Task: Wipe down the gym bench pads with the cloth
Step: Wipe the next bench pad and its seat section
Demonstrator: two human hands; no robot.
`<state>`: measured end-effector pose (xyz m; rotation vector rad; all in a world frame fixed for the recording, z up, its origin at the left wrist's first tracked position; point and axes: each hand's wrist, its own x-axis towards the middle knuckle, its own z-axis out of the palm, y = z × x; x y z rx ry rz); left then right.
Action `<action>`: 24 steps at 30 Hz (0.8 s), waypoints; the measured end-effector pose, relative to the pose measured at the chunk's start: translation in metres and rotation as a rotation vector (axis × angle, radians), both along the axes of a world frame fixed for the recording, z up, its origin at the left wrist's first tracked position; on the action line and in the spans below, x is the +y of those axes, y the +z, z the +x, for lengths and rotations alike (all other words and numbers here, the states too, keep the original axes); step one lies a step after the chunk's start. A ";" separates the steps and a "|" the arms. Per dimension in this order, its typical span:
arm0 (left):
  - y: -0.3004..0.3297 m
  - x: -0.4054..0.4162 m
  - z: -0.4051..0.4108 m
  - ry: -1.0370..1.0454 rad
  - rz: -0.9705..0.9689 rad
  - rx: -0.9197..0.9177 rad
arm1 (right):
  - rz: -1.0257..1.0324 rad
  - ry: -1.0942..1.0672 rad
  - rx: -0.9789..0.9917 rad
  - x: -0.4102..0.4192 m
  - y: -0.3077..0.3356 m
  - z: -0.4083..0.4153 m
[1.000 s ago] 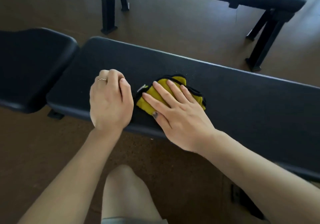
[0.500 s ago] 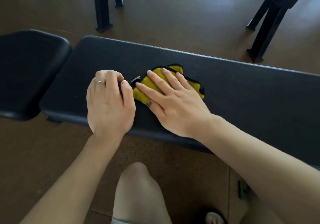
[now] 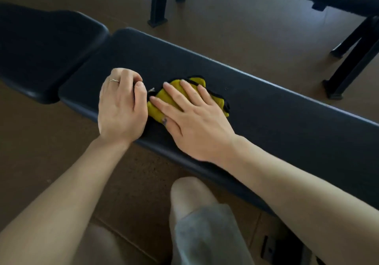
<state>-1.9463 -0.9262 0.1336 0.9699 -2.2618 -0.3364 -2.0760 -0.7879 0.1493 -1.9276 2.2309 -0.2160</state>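
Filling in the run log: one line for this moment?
step: wiping | right hand: flat on cloth | left hand: curled, resting on long pad | short pad: untouched

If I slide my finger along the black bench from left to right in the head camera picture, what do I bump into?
Seat pad → left hand, curled on the long pad → yellow cloth → right hand, lying flat on the cloth.

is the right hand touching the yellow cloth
Touching. The head view shows the right hand lying flat on the yellow cloth, straight fingers spread over it and pressing it onto the bench pad.
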 end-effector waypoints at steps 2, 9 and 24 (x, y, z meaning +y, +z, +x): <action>0.001 0.001 -0.001 0.019 0.021 -0.028 | 0.001 -0.005 0.002 -0.019 0.001 -0.014; 0.005 0.005 -0.002 0.044 0.069 -0.059 | 0.003 -0.248 0.073 -0.008 -0.007 -0.102; 0.004 0.007 -0.004 0.063 0.064 0.026 | -0.010 -0.277 0.113 -0.011 -0.007 -0.099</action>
